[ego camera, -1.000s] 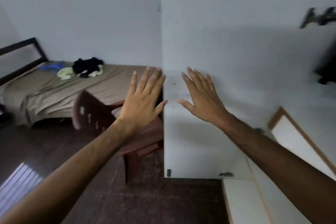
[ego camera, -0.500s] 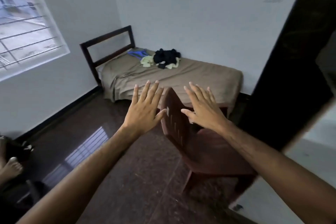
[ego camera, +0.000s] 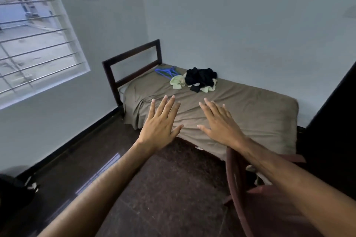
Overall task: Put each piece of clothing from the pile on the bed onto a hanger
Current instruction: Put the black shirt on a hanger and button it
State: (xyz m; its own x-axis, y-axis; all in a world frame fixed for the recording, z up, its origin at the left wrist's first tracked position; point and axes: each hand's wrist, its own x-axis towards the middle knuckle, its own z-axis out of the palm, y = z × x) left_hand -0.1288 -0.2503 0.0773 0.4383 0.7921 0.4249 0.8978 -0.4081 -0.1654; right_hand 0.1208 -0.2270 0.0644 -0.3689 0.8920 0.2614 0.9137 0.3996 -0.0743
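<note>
A small pile of clothing, black pieces over pale green ones, lies near the head of the bed, which has a tan sheet. Blue hangers lie just left of the pile, by the dark headboard. My left hand and my right hand are stretched out in the air before me, backs up, fingers straight and spread. Both hold nothing and hover well short of the pile, over the bed's near side.
A reddish-brown plastic chair stands at the lower right, under my right forearm. A barred window fills the left wall. A dark door or cabinet edge rises at the right. Dark floor lies between me and the bed.
The view has swung left from a white cabinet toward the bed, which is now nearer and centred. The chair has slid to the lower right. Both hands stay spread and empty.
</note>
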